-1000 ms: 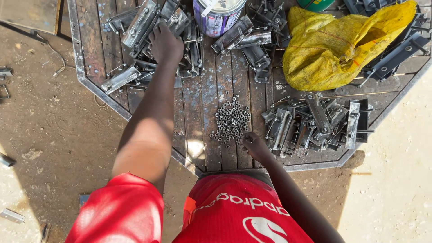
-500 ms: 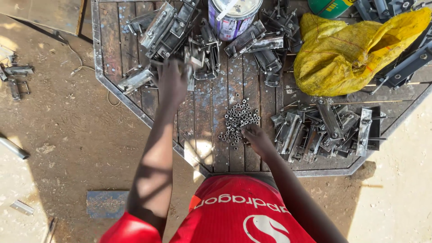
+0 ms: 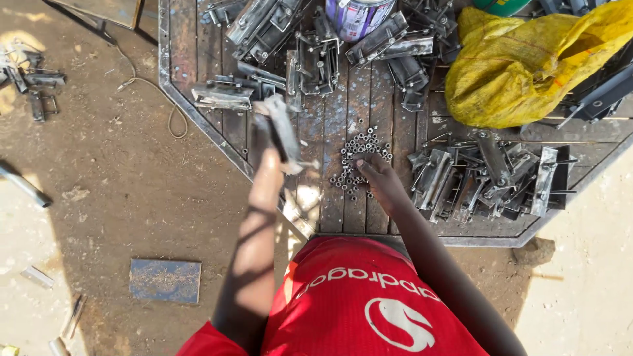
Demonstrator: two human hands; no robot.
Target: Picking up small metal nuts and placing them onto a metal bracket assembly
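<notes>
My left hand (image 3: 271, 157) grips a grey metal bracket (image 3: 283, 132), lifted above the near left part of the wooden worktable (image 3: 198, 59) and blurred by motion. My right hand (image 3: 376, 178) rests with its fingers in a small heap of metal nuts (image 3: 356, 161) at the table's near middle; what the fingers pinch is too small to see. A pile of similar metal brackets (image 3: 491, 178) lies just right of my right hand. More brackets (image 3: 277, 39) are heaped at the far left of the table.
A yellow sack (image 3: 527, 66) lies at the far right of the table, a paint tin (image 3: 359, 16) at the far middle. The dirt ground on the left holds a flat metal plate (image 3: 165, 280), a pipe (image 3: 26, 188) and metal scraps (image 3: 36, 82).
My left hand has drawn back from the far bracket heap toward me, lifting one bracket. My right hand has shifted up into the heap of nuts.
</notes>
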